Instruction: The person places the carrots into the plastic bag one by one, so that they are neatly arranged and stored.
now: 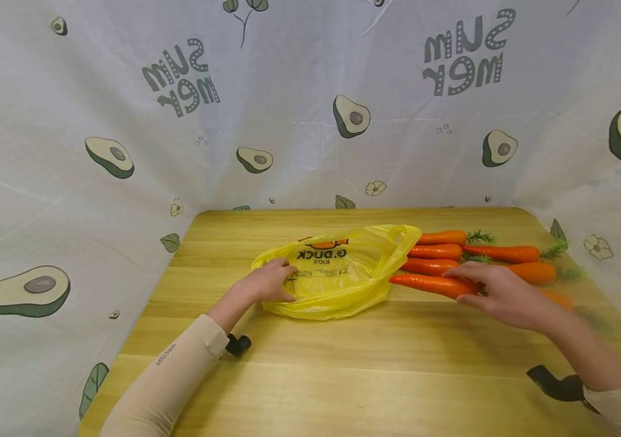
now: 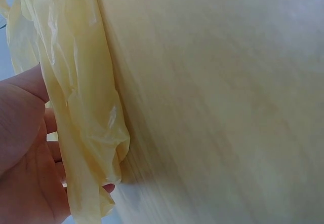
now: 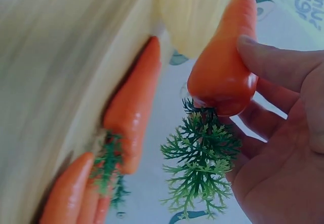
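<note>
A yellow plastic bag [image 1: 337, 273] lies with its mouth spread toward me, dark print showing inside. At its left end my left hand [image 1: 271, 280] holds the edge of the mouth, thumb and fingers apart. In the left wrist view, the crumpled film [image 2: 86, 97] covers parts of the fingers. My right hand [image 1: 509, 294] grips an orange carrot [image 1: 425, 284] by its thick end, the tip pointing left at the bag's right side. Green feathery leaves [image 3: 202, 158] hang from this carrot in the right wrist view.
Several more carrots with leafy tops, such as this one [image 1: 501, 252], lie on the wooden table [image 1: 337, 376] right of the bag. A white cloth [image 1: 299, 121] printed with avocados hangs behind and beside the table. Each wrist carries a black mount [image 1: 558, 383].
</note>
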Available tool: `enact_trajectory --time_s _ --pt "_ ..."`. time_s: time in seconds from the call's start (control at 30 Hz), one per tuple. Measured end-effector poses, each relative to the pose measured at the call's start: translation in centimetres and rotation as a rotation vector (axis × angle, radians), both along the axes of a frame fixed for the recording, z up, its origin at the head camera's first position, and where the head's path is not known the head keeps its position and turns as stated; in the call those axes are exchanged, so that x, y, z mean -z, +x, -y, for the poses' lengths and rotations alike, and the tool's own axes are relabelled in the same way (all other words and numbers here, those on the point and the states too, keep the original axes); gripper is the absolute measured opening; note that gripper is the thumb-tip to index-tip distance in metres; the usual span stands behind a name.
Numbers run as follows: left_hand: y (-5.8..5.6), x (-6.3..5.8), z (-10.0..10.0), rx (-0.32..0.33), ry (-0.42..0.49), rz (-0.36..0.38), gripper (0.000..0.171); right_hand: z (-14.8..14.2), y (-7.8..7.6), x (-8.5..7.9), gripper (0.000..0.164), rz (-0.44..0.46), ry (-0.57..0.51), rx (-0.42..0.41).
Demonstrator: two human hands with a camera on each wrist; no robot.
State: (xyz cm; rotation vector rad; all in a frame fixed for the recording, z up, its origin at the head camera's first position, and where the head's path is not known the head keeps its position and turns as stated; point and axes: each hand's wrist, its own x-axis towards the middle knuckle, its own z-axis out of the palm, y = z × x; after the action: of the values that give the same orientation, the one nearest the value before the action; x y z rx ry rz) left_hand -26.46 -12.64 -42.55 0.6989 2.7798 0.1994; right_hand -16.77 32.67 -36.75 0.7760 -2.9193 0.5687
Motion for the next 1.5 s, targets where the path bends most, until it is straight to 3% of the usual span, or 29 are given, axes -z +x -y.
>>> enact_trajectory --time_s 0.53,0.9,1.27,1.5 --pt "-0.3 -0.6 -0.2 -0.017 -0.017 0.007 0.077 3.2 -0.1 -3.1 0.049 -0.108 -0.009 -0.107" --pt "-0.6 -0.9 -0.3 0.000 -0.026 -0.011 0.076 6.6 -1.7 -4.2 0.045 -0.079 -0.032 -0.154" --pt "-0.6 -0.7 -0.5 -0.016 -0.027 0.002 0.076 10.0 -3.7 -4.2 0.043 -0.050 -0.008 -0.163" --pt "0.1 -0.1 -0.8 -0.016 -0.019 0.009 0.076 12.4 -5.1 -2.7 0.042 0.001 0.030 -0.179"
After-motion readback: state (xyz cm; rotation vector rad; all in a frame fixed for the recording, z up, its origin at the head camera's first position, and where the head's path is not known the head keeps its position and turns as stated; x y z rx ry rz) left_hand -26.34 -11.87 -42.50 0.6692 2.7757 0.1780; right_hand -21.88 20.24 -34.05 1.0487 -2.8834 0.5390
